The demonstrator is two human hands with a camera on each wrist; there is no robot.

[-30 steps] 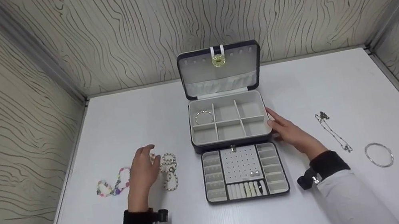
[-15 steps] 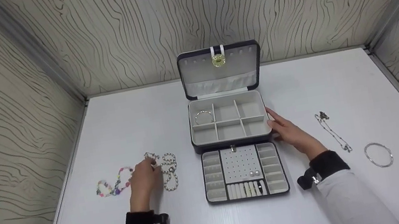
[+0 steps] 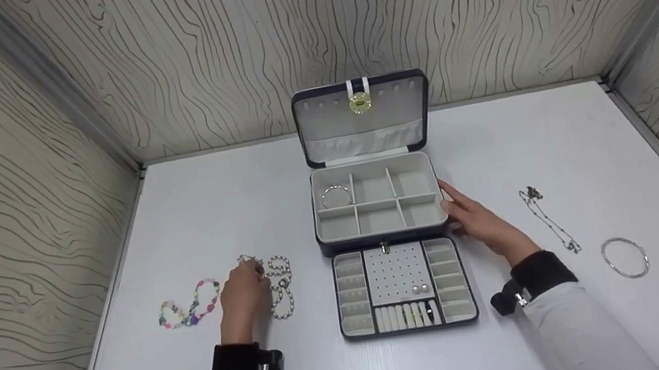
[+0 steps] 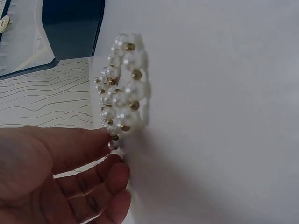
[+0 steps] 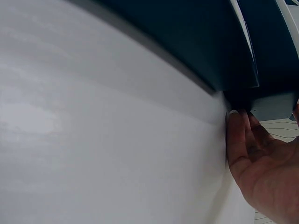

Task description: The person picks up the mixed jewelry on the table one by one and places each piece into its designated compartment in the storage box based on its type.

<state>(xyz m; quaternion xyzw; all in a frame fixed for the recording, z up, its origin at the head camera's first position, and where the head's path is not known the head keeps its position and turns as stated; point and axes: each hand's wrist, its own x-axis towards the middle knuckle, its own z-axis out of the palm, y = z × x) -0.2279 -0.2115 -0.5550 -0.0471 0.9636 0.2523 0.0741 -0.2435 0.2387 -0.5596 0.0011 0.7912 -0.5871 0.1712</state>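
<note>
A pearl necklace with small gold beads [image 4: 122, 88] lies looped on the white table, left of the jewellery box. My left hand [image 3: 244, 296] pinches part of the strand between thumb and fingers, as the left wrist view shows. More of its loops [image 3: 282, 300] spread to the right of that hand. The jewellery box [image 3: 377, 202] stands with its lid up and its small compartmented drawer [image 3: 399, 274] out in front. Against the box's right side rests my right hand [image 3: 485, 227], fingers mostly straight along the wall; in the right wrist view [image 5: 266, 163] some fingertips are hidden.
A colourful bead strand [image 3: 193, 318] lies left of my left hand. On the right are a thin chain necklace [image 3: 550, 222] and a silver bangle [image 3: 625, 257]. One bracelet [image 3: 336, 196] sits in the box's back-left compartment. Rings and two pearl studs [image 3: 420, 288] are in the drawer.
My left hand has come down onto the pearl necklace, its fingers closing from a spread pose to a pinch. The right hand has stayed at the box's side.
</note>
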